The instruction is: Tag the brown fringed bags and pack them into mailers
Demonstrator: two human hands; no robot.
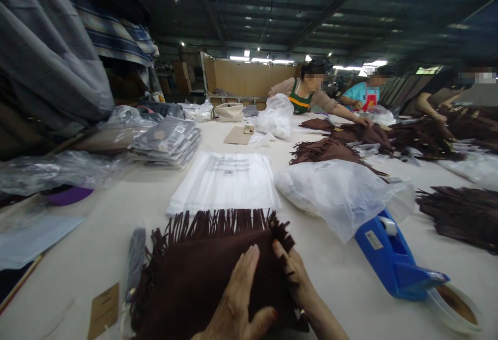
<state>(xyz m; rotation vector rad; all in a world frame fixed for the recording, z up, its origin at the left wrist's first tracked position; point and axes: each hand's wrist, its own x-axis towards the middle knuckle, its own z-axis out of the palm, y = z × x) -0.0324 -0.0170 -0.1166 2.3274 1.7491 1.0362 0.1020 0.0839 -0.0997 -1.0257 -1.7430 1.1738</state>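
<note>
I'm seeing a cardboard tag [103,310] lying far left on the table [116,210]. My left hand [237,298] is pressing flat, fingers spread, on the brown fringed scarf [202,272] at the near edge. My right hand [295,278] is gripping the scarf's right edge. Further right, a blue tape dispenser [392,259] is sitting just beside a white plastic bag [342,192].

- Dim hall, bright ceiling strips [261,60] at upper centre
- Table [350,278] evenly lit, soft shadows
- Edges stretched, left side blurred, faces pixelated
</note>
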